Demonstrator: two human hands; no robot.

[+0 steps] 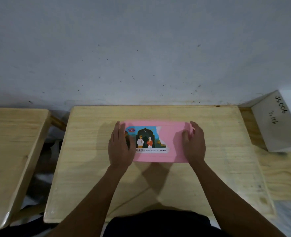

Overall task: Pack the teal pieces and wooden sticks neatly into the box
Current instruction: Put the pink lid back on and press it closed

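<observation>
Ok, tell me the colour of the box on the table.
The box is pink, with a partly torn printed sticker on top; head view shows it best.

On the table [218, 151], box [170, 139] between left hand [120, 147] and right hand [193, 146] (wall [141, 57] behind).

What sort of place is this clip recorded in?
Likely a plain indoor room set up for recording: a small wooden table and a second table stand side by side before a scuffed pale wall, and a white box hand-marked JS006 sits at the right. A pink box lies on the table.
</observation>
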